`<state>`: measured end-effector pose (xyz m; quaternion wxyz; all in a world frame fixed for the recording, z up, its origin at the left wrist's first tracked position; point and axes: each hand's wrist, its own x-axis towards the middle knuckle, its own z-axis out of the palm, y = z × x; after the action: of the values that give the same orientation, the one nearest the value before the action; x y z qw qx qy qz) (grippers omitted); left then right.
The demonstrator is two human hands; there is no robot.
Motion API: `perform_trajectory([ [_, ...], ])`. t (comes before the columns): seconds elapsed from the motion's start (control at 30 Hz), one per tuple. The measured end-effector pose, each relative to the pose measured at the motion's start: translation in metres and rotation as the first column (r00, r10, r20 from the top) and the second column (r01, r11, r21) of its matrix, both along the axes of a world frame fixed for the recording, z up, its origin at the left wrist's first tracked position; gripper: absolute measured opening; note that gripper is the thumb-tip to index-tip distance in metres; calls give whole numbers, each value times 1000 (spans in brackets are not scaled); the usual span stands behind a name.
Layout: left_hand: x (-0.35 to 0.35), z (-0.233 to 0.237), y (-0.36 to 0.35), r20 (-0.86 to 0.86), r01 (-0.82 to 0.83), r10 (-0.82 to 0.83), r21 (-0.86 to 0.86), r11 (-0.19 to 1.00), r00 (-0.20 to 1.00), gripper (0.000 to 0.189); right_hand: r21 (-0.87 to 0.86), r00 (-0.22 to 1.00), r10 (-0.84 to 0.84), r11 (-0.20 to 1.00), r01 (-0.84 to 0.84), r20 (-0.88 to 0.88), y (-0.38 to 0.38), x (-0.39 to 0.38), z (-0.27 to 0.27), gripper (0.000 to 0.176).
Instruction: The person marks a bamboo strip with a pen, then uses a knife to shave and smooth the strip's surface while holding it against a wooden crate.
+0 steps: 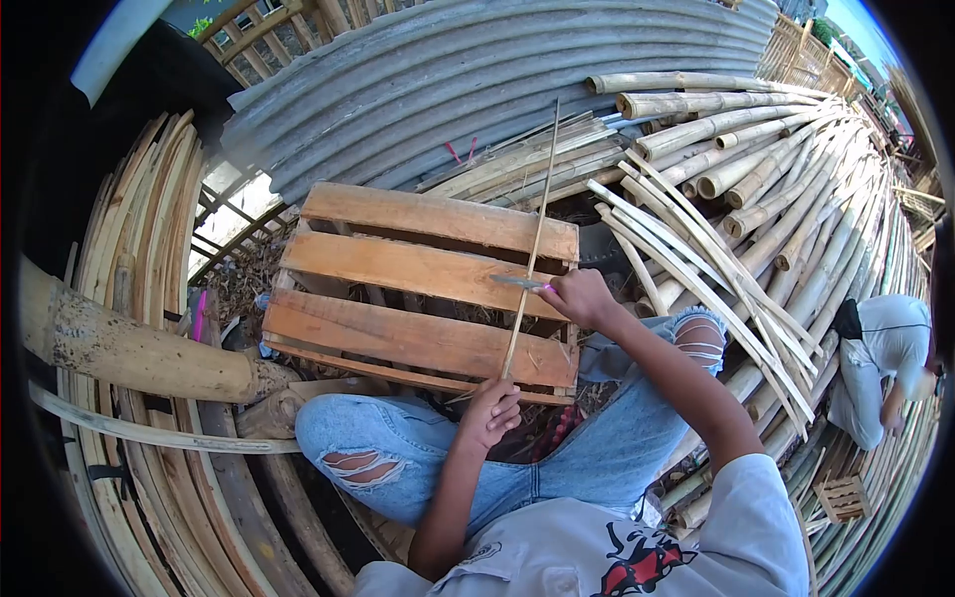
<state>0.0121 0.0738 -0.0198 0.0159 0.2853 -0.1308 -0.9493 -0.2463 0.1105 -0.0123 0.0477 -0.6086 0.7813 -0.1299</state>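
Note:
A thin bamboo strip (542, 214) slants across a slatted wooden crate (398, 261) in front of my knees. My left hand (489, 413) is closed around the strip's near end, just off the crate's front edge. Over the crate's right side, my right hand (582, 297) grips a knife by its pink handle. The knife's blade (517, 282) points left and lies across the strip around its middle. Whether the edge cuts into the bamboo cannot be made out. The far end of the strip rises past the crate's back edge.
Bamboo poles (751, 179) are heaped at the right, with pale split strips (696, 264) lying over them. Corrugated sheeting (428, 90) stands behind the crate. At left, a thick bamboo pole (149, 353) juts in near more split lengths (129, 229). Another person (880, 348) bends over at far right.

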Motion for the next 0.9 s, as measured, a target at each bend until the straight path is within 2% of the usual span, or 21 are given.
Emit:
perform_trajectory([
  [0.03,1,1,2,29,6,-4,-78,997,1000,17,96,1000,6,995,-9,24,4,9,4,55],
  [0.1,8,8,13,133,52,-20,-246,968,991,18,63,1000,-29,998,29,-7,9,-12,-5,56],
  [0.13,13,12,22,138,48,-15,-241,969,990,18,35,998,-56,998,57,-35,10,-26,-10,56],
  [0.17,21,17,29,126,47,-26,-173,984,992,18,72,975,-216,973,219,-54,0,-46,-10,57],
  [0.2,23,19,28,100,52,-40,-121,991,994,18,-3,964,-237,971,238,-120,-6,-56,-4,57],
  [0.27,29,15,24,58,49,-44,-86,995,997,18,124,970,-244,962,244,-17,-7,-52,-3,55],
  [0.37,34,4,18,19,27,-26,-22,999,999,19,106,990,-1,994,-14,139,4,1,1,56],
  [0.4,32,7,16,13,19,-18,-25,1000,1000,19,72,989,82,993,-91,124,5,12,3,56],
  [0.47,34,14,20,67,54,-48,-102,993,997,19,117,995,89,989,-94,42,2,-2,0,56],
  [0.53,34,22,29,88,75,-63,-132,988,994,20,54,992,-120,992,118,27,-7,-39,-15,57],
  [0.6,29,31,29,90,104,-87,-197,975,992,20,9,929,-352,935,355,-110,-9,-87,-43,59],
  [0.67,39,37,37,95,109,-99,-102,989,991,20,144,921,-361,913,381,-146,5,-110,-28,60],
  [0.7,46,33,35,46,74,-72,-59,996,996,20,213,884,-467,863,459,-14,5,-105,-20,58],
  [0.73,50,29,32,52,73,-70,-60,995,996,20,214,885,-466,864,457,-8,2,-98,-29,58],
  [0.8,55,25,25,16,29,-29,-25,999,999,19,-19,904,-420,906,423,81,-5,-81,-48,57],
  [0.87,50,29,17,-1,18,-18,-27,999,1000,18,-22,913,-392,918,396,115,-6,-56,-27,53],
  [0.9,48,31,16,-12,24,-24,-29,999,1000,17,-41,907,-337,933,358,252,-4,-50,-28,53],
])
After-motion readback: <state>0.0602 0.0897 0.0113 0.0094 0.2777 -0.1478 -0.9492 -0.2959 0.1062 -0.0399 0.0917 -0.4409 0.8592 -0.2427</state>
